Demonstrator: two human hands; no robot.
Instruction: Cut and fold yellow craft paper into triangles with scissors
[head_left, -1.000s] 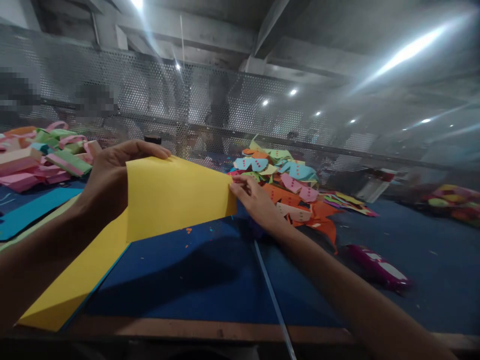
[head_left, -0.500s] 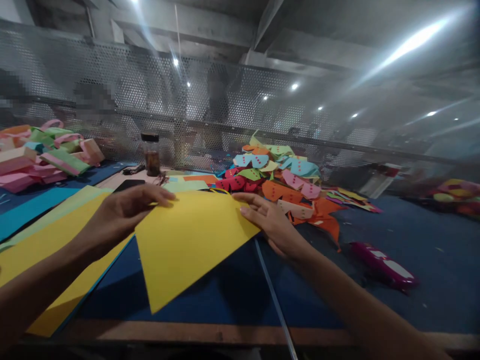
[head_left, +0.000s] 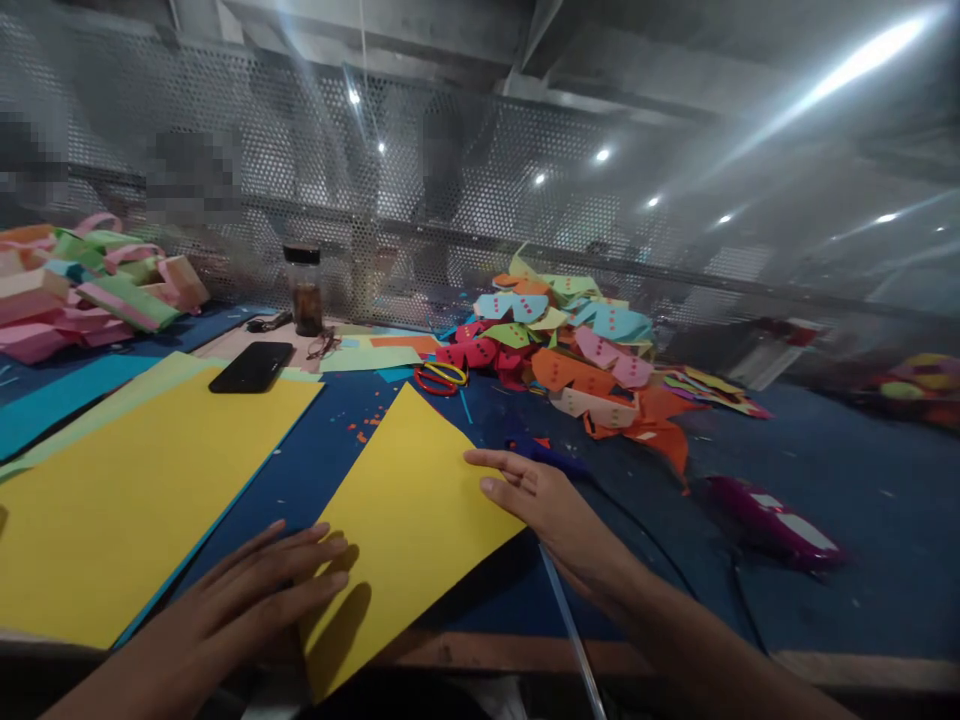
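Observation:
A yellow sheet of paper lies slantwise in front of me, one corner pointing away and its near corner past the table's front edge. My right hand grips its right edge between thumb and fingers. Over the sheet's left edge is my left hand, fingers stretched out and casting a shadow on the paper; I cannot tell whether they touch it. Beyond the far corner rest scissors with red and yellow handles. A thin clear rod sticks out from beneath my right wrist.
Yellow sheets bearing a black phone lie at left. Behind stand a lidded jar, a pile of cut paper masks and paper boxes. A purple glue gun or similar corded item and dark blue corded tool lie right.
The yellow sheet has come down and toward me, uncovering the scissors and blue tool. My left hand has released its far edge and moved nearer; my right hand stays at the right edge.

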